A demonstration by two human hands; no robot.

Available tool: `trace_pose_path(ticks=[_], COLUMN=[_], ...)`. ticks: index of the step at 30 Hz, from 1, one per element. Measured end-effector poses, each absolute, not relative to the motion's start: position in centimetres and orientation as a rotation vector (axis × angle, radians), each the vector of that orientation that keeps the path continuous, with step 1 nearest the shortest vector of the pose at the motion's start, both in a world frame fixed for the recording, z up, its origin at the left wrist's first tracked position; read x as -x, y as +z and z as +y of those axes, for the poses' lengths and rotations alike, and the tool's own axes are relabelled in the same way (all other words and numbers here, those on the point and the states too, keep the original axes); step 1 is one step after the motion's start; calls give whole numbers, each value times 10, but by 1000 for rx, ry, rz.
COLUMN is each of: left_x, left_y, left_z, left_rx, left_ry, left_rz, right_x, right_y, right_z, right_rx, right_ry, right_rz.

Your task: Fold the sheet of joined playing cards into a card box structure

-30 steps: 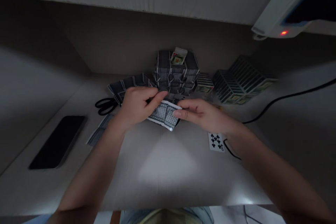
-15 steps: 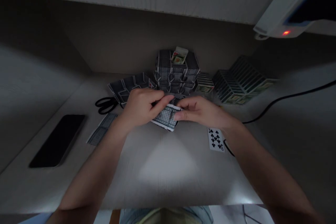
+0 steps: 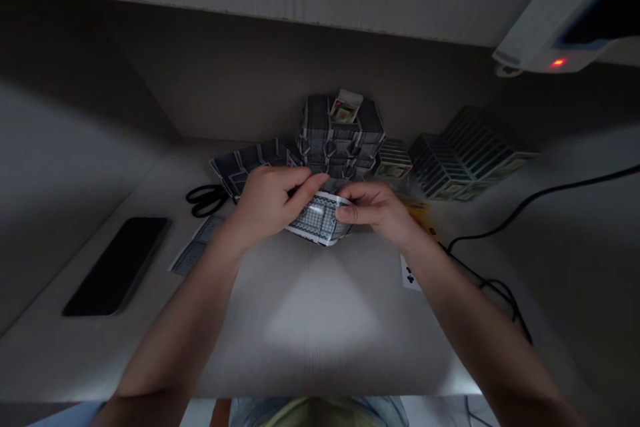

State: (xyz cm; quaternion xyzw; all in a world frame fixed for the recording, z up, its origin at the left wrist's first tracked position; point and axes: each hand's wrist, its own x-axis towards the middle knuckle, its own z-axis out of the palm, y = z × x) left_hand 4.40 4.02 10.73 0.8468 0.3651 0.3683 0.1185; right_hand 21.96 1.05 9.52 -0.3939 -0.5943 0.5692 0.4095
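Near the middle of the desk, my left hand is closed on the left side of some patterned playing cards. The thumb and fingers of my right hand pinch their right end. The cards show a grid-patterned back and look bent at the right; how many there are I cannot tell. Just behind my hands stands a block built of folded cards, with a small card box on top. An open folded-card piece lies behind my left hand.
Black scissors, loose cards and a dark phone lie left. To the right are card-box stacks, a yellow item, a clubs card and a black cable. A power strip hangs upper right.
My right forearm has shifted over the clubs card, baring the yellow item and more cable. The held cards are tilted a little differently, with the right end bent. The view has moved slightly.
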Motion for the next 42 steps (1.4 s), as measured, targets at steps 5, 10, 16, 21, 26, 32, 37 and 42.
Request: trace_pose_path(ticks=[5, 10, 16, 21, 26, 32, 37, 42], left_x=[-44, -45, -46, -47, -47, -50, -46, -34], left_y=[108, 108, 107, 106, 107, 107, 114, 126], left_z=[40, 39, 40, 39, 38, 35, 33, 31], left_rx=[-2483, -2496, -2499, -2518, -2556, -2584, -2528, -2416], left_ry=[1050, 1033, 1041, 1047, 1045, 1045, 874, 735], left_rz=[1078, 1072, 1021, 1020, 1037, 1085, 1054, 1057], right_x=[-216, -216, -217, -216, -214, -217, -223, -230], right_y=[96, 97, 91, 86, 88, 90, 93, 103], right_z=[9, 7, 11, 12, 10, 8, 8, 7], right_rx=[994, 935, 827, 841, 877, 915, 930, 1044], right_ry=[1400, 1419, 1520, 1536, 1473, 1430, 1335, 840], right_rz=[-1454, -1454, -1406, -1383, -1384, -1414, -1526, -1493])
